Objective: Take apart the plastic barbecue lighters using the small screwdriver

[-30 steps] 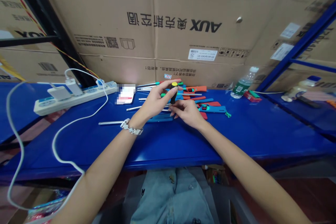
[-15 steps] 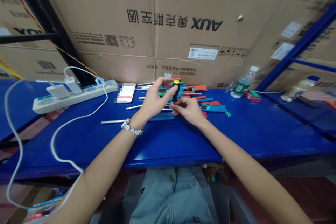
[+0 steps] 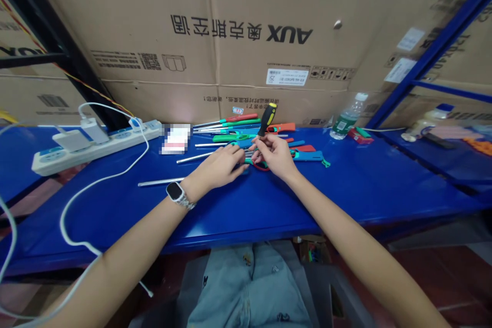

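Observation:
My right hand is closed around the lower part of a screwdriver. Its black and yellow handle points up and leans to the right, while the tip is hidden by my fingers. To its left, my left hand is palm down, low over the pile, thumb apart from the bent fingers; no held object shows in it. Beneath and behind both hands lie several long-nosed lighters with metal tubes and red, green or blue handles. A blue lighter with a green end lies right of my right hand.
A white power strip with chargers and a trailing cable lies at the left. Near it is a white, partly blurred-out rectangle. A water bottle and a small red box stand right. A large carton backs the blue table.
My left hand has come down and left, away from the screwdriver handle to the lighters. The screwdriver now leans right in my right hand. The whole view has shifted slightly.

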Tool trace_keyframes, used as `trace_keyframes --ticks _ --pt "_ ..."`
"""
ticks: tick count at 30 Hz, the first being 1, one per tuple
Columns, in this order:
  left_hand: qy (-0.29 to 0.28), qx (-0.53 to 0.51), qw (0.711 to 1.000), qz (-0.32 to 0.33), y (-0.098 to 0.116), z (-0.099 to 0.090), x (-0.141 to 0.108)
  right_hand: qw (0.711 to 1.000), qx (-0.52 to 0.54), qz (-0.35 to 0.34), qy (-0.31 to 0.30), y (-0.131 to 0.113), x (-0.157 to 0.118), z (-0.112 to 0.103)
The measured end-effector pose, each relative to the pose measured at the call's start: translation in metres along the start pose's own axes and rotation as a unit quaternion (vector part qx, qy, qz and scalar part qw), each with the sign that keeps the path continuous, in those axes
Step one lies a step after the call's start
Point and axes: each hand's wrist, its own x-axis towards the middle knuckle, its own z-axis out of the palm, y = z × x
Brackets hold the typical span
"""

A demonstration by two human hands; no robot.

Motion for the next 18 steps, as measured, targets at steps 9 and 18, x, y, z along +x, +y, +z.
trace_keyframes --ticks 9,18 --pt "-0.143 0.175 0.974 0.028 0.019 -0.005 0.023 1.0 -0.011 0.017 -0.003 -0.003 -0.003 0.0" --pt "-0.172 0.141 0.975 0.009 0.014 -0.012 0.022 0.998 -0.014 0.047 -0.044 -0.007 -0.007 -0.003"
